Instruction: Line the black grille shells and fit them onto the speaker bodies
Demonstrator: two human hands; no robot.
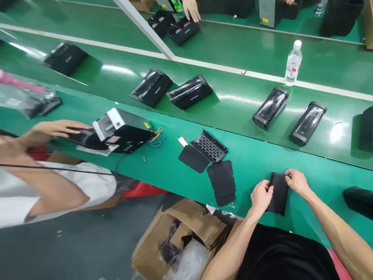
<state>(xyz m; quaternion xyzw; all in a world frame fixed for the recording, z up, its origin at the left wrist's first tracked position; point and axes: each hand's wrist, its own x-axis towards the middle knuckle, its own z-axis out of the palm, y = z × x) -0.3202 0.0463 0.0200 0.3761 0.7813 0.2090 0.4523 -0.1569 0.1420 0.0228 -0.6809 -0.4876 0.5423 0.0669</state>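
Observation:
A black rectangular panel, with its long side running toward me, lies at the front of the green bench. At its left edge my left hand is closed, thumb on the panel. The fingers of my right hand pinch its far right corner. To the left, a perforated black grille shell rests beside a thin black sheet. Nearer to me are more flat black sheets, overlapping each other. Whether the panel is one piece or a sheet on a shell, I cannot tell.
Beyond my bench runs a green conveyor with several black speaker-like housings and a water bottle. A co-worker's hand is at a boxy device on the left. Below the bench edge stands an open carton.

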